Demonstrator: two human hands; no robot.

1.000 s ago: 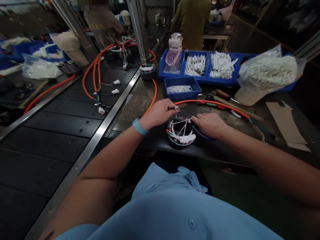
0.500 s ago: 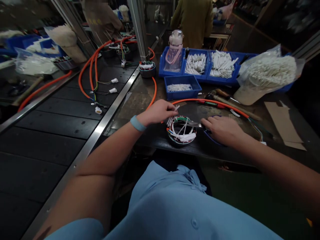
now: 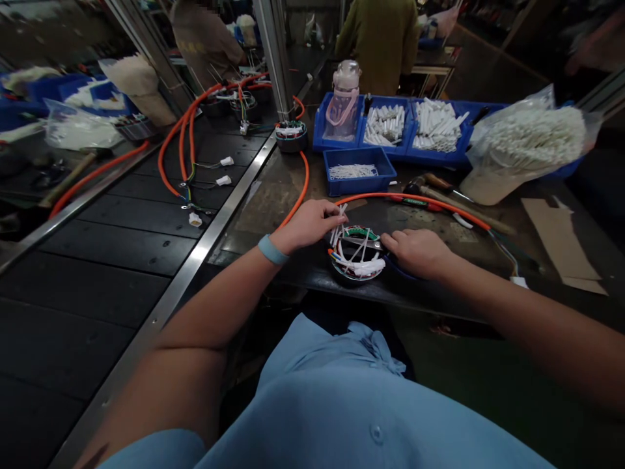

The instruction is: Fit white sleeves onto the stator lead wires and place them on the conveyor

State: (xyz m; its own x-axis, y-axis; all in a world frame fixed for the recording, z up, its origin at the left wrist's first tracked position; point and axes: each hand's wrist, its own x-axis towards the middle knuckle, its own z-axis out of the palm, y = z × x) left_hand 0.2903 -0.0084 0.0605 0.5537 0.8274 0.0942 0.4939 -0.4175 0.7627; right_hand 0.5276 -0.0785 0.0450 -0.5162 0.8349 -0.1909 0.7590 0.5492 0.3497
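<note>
A round motor part (image 3: 359, 277) with wires and white ties around its rim stands near the front edge of the dark table (image 3: 273, 264). At its upper left, my left hand (image 3: 319, 221) pinches several thin white strips (image 3: 340, 228). My right hand (image 3: 415, 251) is closed around the handles of a pair of scissors (image 3: 367, 243), whose blades reach over the ring from the right. An orange cable (image 3: 381, 195) arcs behind the part and both hands.
Behind are a small blue bin (image 3: 360, 185) of white strips, blue bins (image 3: 409, 148) of white tubes, a bottle (image 3: 343, 101) and a bagged tie bundle (image 3: 532, 146). Another wired part (image 3: 291, 138) stands beside the conveyor (image 3: 127, 241). Cardboard (image 3: 561, 244) lies right; two people stand beyond.
My right hand and the scissors have moved left, with the blades further over the ring. My left hand stays at the strips. The view has shifted slightly.
</note>
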